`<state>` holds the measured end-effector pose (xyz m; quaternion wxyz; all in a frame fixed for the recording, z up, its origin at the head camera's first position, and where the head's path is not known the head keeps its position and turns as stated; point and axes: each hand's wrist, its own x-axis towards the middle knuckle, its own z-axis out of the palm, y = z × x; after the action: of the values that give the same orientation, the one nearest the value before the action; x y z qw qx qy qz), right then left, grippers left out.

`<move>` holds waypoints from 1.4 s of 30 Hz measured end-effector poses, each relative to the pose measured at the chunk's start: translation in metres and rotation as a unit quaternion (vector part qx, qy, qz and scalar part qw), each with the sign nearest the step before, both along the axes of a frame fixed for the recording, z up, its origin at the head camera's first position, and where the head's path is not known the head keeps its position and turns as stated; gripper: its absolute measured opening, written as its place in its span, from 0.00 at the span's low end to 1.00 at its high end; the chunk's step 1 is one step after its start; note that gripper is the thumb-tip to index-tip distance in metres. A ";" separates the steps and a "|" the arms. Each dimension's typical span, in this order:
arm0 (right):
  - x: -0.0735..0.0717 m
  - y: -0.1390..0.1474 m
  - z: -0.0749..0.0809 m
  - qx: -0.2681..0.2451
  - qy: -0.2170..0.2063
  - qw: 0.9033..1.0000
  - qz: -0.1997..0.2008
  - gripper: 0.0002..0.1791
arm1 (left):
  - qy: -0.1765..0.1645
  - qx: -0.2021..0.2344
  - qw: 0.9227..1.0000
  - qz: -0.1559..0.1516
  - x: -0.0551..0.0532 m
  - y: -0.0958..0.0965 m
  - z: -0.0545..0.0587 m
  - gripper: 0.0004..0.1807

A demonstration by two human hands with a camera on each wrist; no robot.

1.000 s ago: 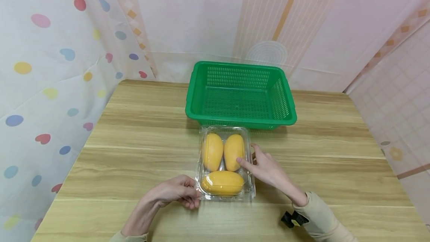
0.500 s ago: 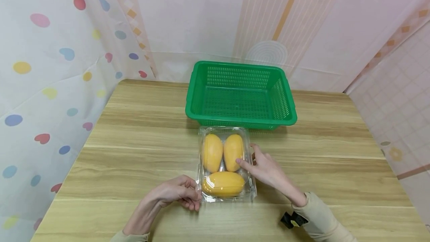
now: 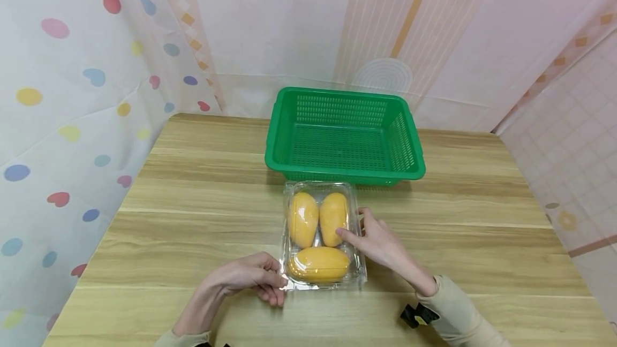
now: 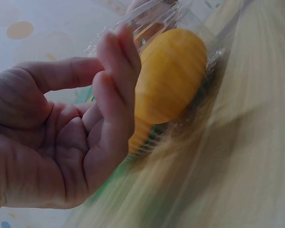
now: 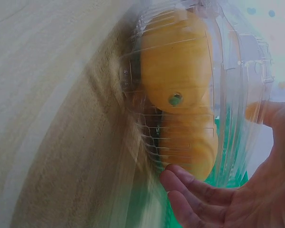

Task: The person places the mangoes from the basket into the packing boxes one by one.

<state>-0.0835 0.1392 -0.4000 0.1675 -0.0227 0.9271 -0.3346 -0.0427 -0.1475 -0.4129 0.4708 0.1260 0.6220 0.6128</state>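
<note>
A clear plastic clamshell box point(image 3: 355, 276) lies in the middle of the table, its lid over three yellow mangoes. Two mangoes, the left one point(image 3: 304, 220) and the right one point(image 3: 333, 218), lie side by side at the far end. The third mango point(image 3: 320, 264) lies crosswise at the near end. My left hand point(image 3: 253, 277) pinches the box's near left corner between thumb and forefinger. On the other side my right hand point(image 3: 381, 240) grips the box, thumb on the lid and fingers along the wall. The right wrist view shows the clear ribbed wall point(image 5: 152, 123) beside those fingers.
A green slotted plastic basket point(image 3: 344, 173) with nothing in it stands just behind the box, close to its far edge. Patterned cloth point(image 3: 270, 25) hangs behind the wooden table point(image 3: 193, 218) and at both sides. A black strap point(image 3: 418, 316) sits on the right sleeve.
The view and the hands have shifted very slightly. Both hands keep their hold on the box, which stays in about the same place.
</note>
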 end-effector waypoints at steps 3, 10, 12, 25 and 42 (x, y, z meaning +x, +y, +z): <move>0.000 0.000 0.000 -0.010 -0.001 1.000 0.000 0.43 | 0.001 -0.013 1.000 -0.011 -0.001 0.000 0.002 0.13; 0.000 0.000 0.001 -0.023 -0.006 1.000 0.000 0.42 | 0.033 -0.053 0.998 -0.013 -0.005 -0.005 0.008 0.16; 0.000 0.000 0.000 -0.025 -0.004 1.000 0.000 0.41 | 0.056 -0.072 0.996 -0.005 -0.011 -0.008 0.012 0.16; 0.002 -0.002 -0.001 -0.036 0.010 0.999 0.003 0.38 | 0.284 -0.330 0.880 0.192 -0.073 0.015 0.025 0.23; 0.002 -0.003 0.001 -0.016 0.009 1.000 0.002 0.40 | 0.296 -0.387 0.849 0.204 -0.106 0.035 0.015 0.21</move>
<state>-0.0817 0.1360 -0.3986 0.1597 -0.0297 0.9230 -0.3489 -0.1490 -0.1125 -0.3981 0.1396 -0.0204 0.9305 0.3381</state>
